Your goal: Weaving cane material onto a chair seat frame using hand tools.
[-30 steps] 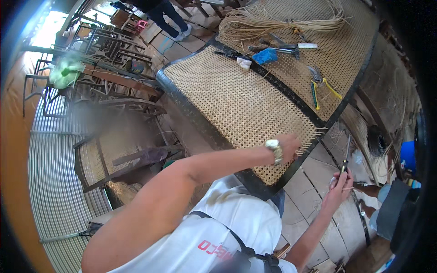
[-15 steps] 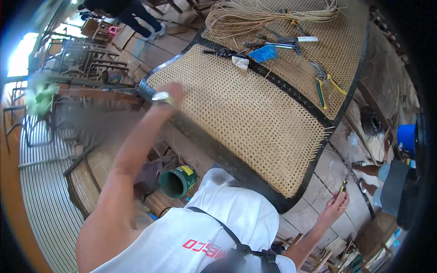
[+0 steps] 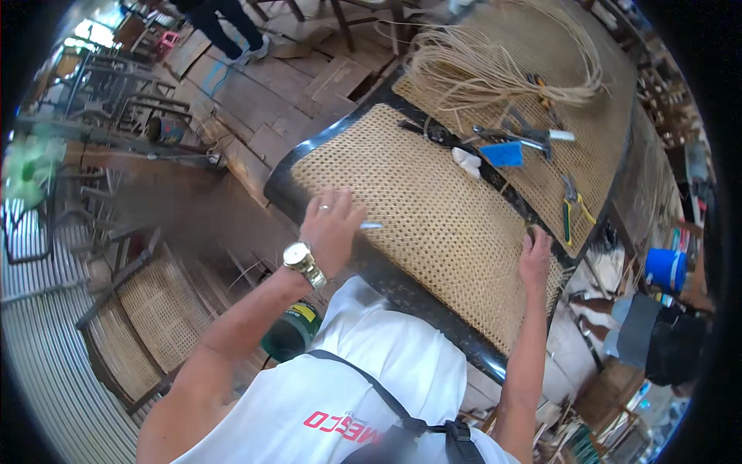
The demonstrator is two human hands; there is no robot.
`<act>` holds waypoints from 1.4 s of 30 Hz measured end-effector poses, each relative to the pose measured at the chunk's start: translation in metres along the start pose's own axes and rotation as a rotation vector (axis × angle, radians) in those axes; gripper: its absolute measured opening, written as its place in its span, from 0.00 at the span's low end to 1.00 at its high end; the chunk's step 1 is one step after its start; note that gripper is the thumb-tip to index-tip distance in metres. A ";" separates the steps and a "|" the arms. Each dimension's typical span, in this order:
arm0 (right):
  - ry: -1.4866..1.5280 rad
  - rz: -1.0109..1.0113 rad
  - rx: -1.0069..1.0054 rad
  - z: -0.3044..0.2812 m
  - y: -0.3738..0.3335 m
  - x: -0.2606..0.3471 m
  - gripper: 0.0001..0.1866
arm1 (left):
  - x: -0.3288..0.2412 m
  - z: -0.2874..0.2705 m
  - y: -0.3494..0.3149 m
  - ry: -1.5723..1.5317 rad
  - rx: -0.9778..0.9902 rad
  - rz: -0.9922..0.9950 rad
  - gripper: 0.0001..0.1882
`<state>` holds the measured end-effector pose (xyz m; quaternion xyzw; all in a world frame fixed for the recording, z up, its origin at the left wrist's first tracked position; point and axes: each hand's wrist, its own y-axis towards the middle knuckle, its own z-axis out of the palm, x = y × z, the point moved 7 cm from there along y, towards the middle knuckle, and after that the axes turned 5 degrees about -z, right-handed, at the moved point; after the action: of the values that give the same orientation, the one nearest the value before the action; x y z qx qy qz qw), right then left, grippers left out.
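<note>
A woven cane panel (image 3: 417,209) in a black frame (image 3: 433,290) lies in front of my body. My left hand (image 3: 331,228), with a ring and wristwatch, rests palm down near its left edge, fingers stretched out. By its thumb a thin pale piece (image 3: 372,226) sticks out; whether the hand touches it I cannot tell. At the panel's right end, my right hand (image 3: 535,259) is closed, its fingertips by the black crossbar (image 3: 514,197). A small tool with a yellow-and-black handle is mostly hidden in its grip.
Across the crossbar lie a coil of cane strands (image 3: 502,69), a blue sponge (image 3: 504,154), a white wad (image 3: 467,162), a hammer (image 3: 533,139) and yellow-green pruning shears (image 3: 570,209). A green bucket (image 3: 290,332) stands below left. Another person (image 3: 232,27) stands beyond; one more sits at right.
My right hand has come from beyond the panel's right side up onto the cane, carrying the tool. My left hand has shifted right and nearer along the edge. The view has also shifted.
</note>
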<state>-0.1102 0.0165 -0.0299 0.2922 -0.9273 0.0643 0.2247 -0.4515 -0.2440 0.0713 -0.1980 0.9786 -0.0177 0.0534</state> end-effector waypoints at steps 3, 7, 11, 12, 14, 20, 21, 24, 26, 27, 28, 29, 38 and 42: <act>-0.209 0.187 -0.201 -0.005 0.013 -0.011 0.27 | 0.002 -0.008 -0.020 -0.031 -0.057 0.030 0.21; -0.253 0.442 -0.261 -0.019 -0.019 0.018 0.29 | 0.007 -0.008 -0.044 -0.126 0.034 -0.022 0.25; -0.430 0.198 -0.257 -0.022 -0.059 0.016 0.27 | -0.009 -0.017 -0.048 -0.118 0.124 0.025 0.23; -0.427 0.144 -0.254 -0.027 -0.068 0.015 0.26 | -0.010 -0.019 -0.047 -0.180 0.180 0.014 0.22; -0.419 0.219 -0.234 -0.041 -0.090 0.031 0.26 | -0.013 -0.028 -0.039 -0.290 0.176 0.074 0.20; -0.405 0.385 -0.340 -0.074 -0.156 0.010 0.25 | 0.036 0.012 0.071 -0.080 -0.030 0.125 0.14; -0.406 0.392 -0.353 -0.077 -0.163 0.009 0.25 | 0.050 0.027 0.094 -0.029 0.028 0.035 0.13; -0.389 0.442 -0.439 -0.089 -0.190 -0.003 0.25 | 0.039 0.046 0.126 0.098 0.135 -0.092 0.13; -0.394 0.413 -0.506 -0.089 -0.203 -0.011 0.25 | 0.012 0.053 0.126 0.159 0.223 -0.091 0.14; -0.392 0.418 -0.512 -0.090 -0.204 -0.013 0.25 | -0.007 0.057 0.119 0.162 0.219 -0.086 0.14; -0.361 0.438 -0.520 -0.090 -0.204 -0.014 0.25 | -0.030 0.062 0.111 0.200 0.193 -0.060 0.14; -0.331 0.465 -0.528 -0.089 -0.206 -0.014 0.24 | -0.057 0.070 0.103 0.237 0.169 -0.028 0.13; -0.210 0.420 -0.506 -0.098 -0.206 0.005 0.25 | -0.265 0.050 -0.040 -0.033 0.091 0.359 0.09; -0.163 0.214 -0.500 -0.102 -0.206 0.069 0.26 | -0.280 0.018 -0.073 -0.964 0.333 0.383 0.13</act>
<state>-0.0043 -0.1626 0.0896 0.1326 -0.9550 -0.1670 0.2063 -0.1652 -0.2030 0.0846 0.0093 0.8456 -0.0696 0.5292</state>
